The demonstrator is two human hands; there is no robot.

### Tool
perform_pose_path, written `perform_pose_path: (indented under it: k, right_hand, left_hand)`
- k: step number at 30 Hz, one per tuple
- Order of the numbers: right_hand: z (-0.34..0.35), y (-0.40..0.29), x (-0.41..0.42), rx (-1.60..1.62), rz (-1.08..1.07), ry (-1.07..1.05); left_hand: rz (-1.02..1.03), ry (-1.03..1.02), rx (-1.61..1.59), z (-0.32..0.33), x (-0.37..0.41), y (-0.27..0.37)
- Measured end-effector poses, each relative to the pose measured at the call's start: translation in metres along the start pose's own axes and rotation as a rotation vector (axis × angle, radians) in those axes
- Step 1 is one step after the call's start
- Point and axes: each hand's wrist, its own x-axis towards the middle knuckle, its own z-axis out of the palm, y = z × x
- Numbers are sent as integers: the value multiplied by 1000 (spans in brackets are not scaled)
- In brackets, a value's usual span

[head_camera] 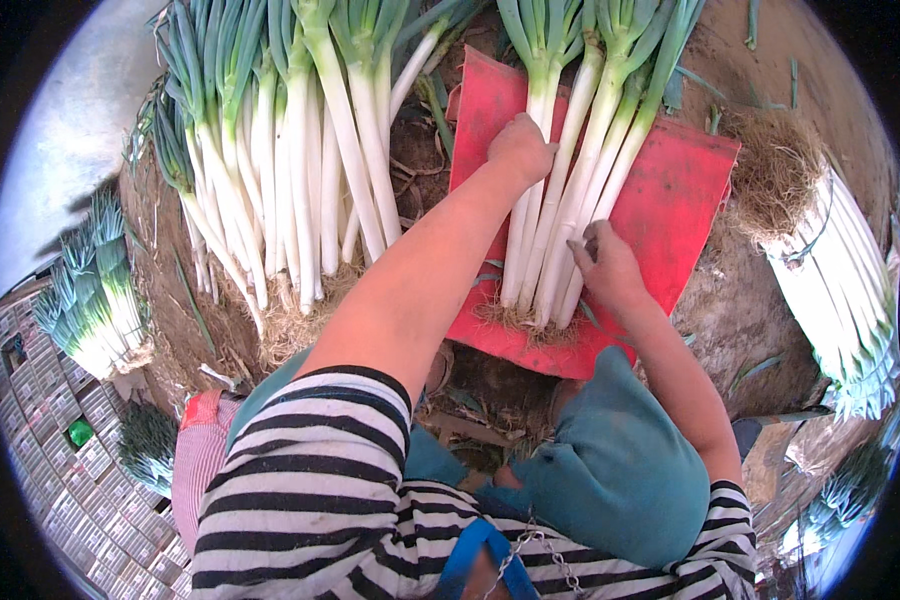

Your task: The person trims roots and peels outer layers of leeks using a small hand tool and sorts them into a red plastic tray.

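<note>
Several leeks (570, 195) with green tops, white stalks and hairy roots lie side by side on a red sheet (664, 202) before me, roots towards me. My left hand (521, 150) is curled over the stalk of the leftmost ones, near the green part; its fingertips are partly hidden. My right hand (606, 259) rests at the right side of the stalks, lower down nearer the roots, thumb and fingers bent and apart, touching or almost touching the outer stalk. It does not close round any stalk.
A big pile of loose leeks (292, 165) lies on the soil at left. Tied leeks (832, 277) lie at right, roots away from me. More bundles (105, 300) stand at far left, beside stacked boxes (52, 420). My knees flank the sheet's near edge.
</note>
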Motion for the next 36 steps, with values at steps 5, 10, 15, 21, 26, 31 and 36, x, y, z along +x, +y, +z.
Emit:
perform_pose_path:
  k: [5,10,15,21,26,31,36]
  right_hand:
    - [-53,-25,66,-331,-451,241]
    - [-90,-39,160,-809,-570,350]
    - [-87,-43,213,-979,-383,387]
    - [-76,-57,229,-1144,-266,412]
    - [-87,-52,247,-1177,-344,471]
    - [-102,-36,260,-1037,-425,587]
    - [-195,-11,260,-255,-222,720]
  left_hand:
    - [64,-138,115,-2,30,-24]
    - [145,-373,237,-2,60,-23]
    - [214,-337,95,-1,59,-22]
    - [-43,-603,-61,-6,68,-15]
    - [215,-468,180,4,71,-17]
    - [188,-368,53,-1,56,-15]
    - [150,-367,-17,1,49,-13]
